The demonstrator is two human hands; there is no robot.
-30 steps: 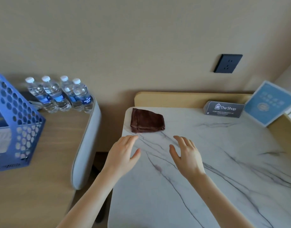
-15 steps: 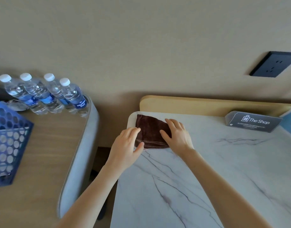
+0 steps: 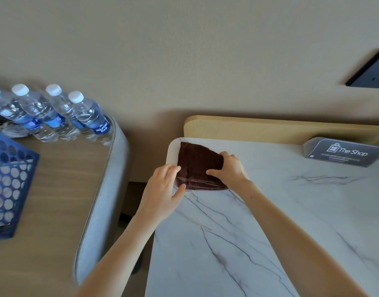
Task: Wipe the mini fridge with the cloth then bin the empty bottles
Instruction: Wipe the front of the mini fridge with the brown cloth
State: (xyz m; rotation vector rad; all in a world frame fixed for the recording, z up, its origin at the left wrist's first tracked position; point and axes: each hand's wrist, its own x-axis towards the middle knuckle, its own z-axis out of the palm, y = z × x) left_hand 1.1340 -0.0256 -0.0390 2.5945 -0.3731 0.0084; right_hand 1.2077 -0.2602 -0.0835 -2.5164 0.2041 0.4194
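Observation:
A folded dark brown cloth (image 3: 197, 166) lies at the far left corner of a white marble top (image 3: 270, 221). My right hand (image 3: 230, 170) grips the cloth's right edge, fingers curled over the far corner and thumb on top. My left hand (image 3: 163, 189) holds its left side, fingers curled at the edge and thumb at the near corner. Several clear water bottles (image 3: 55, 114) with white caps and blue labels stand in a row at the back of a wooden table (image 3: 55, 211) on the left. No fridge door is in view.
A blue perforated basket (image 3: 8, 179) stands at the left edge of the wooden table. A grey "The Shop" sign (image 3: 343, 152) sits at the back of the marble top, against a wooden ledge (image 3: 270, 127). A dark wall socket (image 3: 370, 71) is at the upper right. A gap separates both surfaces.
Both hands moved from the open marble forward onto the cloth and closed on its two sides. The view shifted left and closer.

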